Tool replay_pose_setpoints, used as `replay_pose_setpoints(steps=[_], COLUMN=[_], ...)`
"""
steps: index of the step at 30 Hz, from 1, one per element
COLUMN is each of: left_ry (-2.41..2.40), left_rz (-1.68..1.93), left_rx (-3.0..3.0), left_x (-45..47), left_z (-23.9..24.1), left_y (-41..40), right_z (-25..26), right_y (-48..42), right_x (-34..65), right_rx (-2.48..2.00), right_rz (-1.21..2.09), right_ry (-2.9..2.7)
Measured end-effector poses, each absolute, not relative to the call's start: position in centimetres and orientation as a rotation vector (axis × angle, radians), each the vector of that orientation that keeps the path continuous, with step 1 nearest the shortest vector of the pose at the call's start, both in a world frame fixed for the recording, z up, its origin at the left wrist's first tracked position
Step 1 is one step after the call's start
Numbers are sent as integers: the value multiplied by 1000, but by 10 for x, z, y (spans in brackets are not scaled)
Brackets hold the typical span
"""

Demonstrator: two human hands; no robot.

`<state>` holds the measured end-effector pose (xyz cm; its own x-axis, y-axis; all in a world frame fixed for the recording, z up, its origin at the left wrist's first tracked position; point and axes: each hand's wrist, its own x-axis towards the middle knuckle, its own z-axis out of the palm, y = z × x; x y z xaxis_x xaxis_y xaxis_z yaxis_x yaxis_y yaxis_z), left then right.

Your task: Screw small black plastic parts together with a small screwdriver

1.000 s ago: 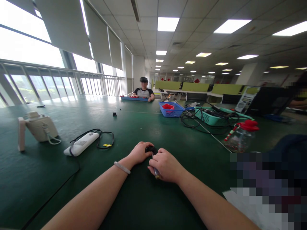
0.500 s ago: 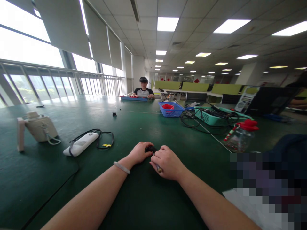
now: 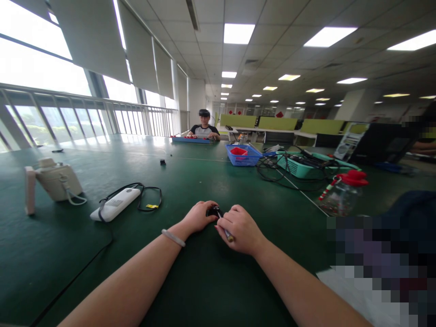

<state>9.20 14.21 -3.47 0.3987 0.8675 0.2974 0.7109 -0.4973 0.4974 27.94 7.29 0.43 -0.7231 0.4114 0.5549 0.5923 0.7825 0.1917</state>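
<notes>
On the green tabletop (image 3: 190, 281), my left hand (image 3: 200, 215) is closed around the left side of a small black object (image 3: 214, 211), whose exact kind is too small to make out. My right hand (image 3: 241, 229) grips a thin screwdriver-like tool (image 3: 227, 234) with a metallic shaft. The tool lies slantwise, its narrow tip pointing at the black object and its butt end toward me. Whether the tip touches the object I cannot tell. A pale bangle circles my left wrist.
To the left lie a white device with a black cord (image 3: 116, 205) and a beige bag (image 3: 58, 181). Further off are a blue basket (image 3: 243, 158) and a teal basket of cables (image 3: 296, 167). A red-lidded jar (image 3: 344, 195) stands right. Another person (image 3: 204, 129) sits at the far end.
My right hand has shifted slightly to the right with the tool, and more of the black object shows. My left hand stays in place.
</notes>
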Motion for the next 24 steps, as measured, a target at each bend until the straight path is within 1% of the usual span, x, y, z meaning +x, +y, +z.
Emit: replay_pose_setpoints(steps=[15, 24], left_ry=[1390, 1447], left_rz=[734, 696], left_rx=[2380, 2354], left_x=[92, 92], left_z=[-37, -39], left_y=[143, 145], right_z=[-1, -2], right_y=[79, 84], right_x=[284, 287], right_rx=[-786, -892], right_rz=[-286, -160], right_ry=[-2405, -2227])
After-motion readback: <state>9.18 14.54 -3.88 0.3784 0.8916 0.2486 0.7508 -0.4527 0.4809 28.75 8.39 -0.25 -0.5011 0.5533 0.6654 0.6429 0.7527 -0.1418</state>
